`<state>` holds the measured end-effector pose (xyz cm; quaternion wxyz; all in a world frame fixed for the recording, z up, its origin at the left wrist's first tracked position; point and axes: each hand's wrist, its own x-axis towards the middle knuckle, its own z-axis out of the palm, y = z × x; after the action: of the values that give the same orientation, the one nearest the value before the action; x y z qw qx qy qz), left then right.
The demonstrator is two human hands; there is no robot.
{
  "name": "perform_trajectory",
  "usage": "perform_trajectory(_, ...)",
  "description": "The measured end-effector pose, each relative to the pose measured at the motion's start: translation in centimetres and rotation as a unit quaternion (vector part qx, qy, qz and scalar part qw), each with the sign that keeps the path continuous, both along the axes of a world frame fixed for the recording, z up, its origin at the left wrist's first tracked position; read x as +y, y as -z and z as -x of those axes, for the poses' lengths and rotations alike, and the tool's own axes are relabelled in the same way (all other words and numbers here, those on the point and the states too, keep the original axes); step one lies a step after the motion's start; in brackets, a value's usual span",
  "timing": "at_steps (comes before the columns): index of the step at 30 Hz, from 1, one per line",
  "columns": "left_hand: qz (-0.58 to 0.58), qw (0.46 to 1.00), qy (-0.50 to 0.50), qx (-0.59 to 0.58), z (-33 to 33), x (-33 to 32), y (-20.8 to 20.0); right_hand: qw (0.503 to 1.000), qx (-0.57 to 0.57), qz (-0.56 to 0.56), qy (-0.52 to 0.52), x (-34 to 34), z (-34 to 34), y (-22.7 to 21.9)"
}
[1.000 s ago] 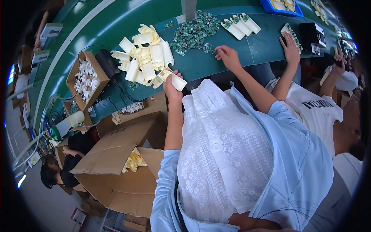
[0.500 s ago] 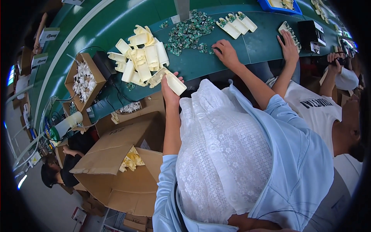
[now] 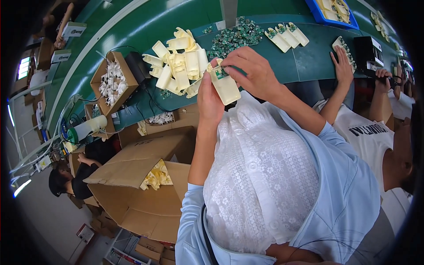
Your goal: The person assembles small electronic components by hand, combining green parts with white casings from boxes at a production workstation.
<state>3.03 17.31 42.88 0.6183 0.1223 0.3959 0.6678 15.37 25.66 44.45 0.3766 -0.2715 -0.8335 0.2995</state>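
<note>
My left hand (image 3: 209,99) is closed around the side of a cream plastic shell (image 3: 227,92), a long hollow casing tilted over the table's near edge. At the shell's far end sits a small green circuit board (image 3: 220,73). The fingers of my right hand (image 3: 252,70) pinch at this board, pressed against the inside of the shell. Beyond my right hand lies a heap of loose green circuit boards (image 3: 238,36). To the left of my hands, a pile of empty cream shells (image 3: 176,68) rests on the green table (image 3: 304,59).
Several shells with boards (image 3: 287,38) lie in a row at the back. A blue bin (image 3: 323,19) holds more. At left are a cardboard box (image 3: 127,93) of white parts and a large open carton (image 3: 150,148). A co-worker's hand (image 3: 342,67) rests near a black box (image 3: 369,52).
My right hand has come from beside the heap to the shell, bringing a circuit board into its far end. My left hand has raised the shell slightly. The whole view has shifted.
</note>
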Motion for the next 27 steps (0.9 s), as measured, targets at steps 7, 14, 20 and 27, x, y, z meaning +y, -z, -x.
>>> perform_trajectory(7,-0.017,0.997,0.036,0.069,0.9,-0.1,0.1,0.999,0.000,-0.031,0.026,-0.7,1.2,0.1)
perform_trajectory(14,-0.007,0.996,0.060,0.062,1.9,-0.2,0.4,0.998,-0.006,-0.049,0.050,-1.1,2.0,0.3)
perform_trajectory(20,-0.006,0.994,0.075,0.082,2.7,-0.5,0.3,0.994,-0.025,-0.088,0.055,-1.3,2.6,0.1)
perform_trajectory(27,-0.024,0.962,0.075,0.261,3.5,-0.6,1.3,0.991,-0.036,-0.121,0.044,-1.4,3.1,0.1)
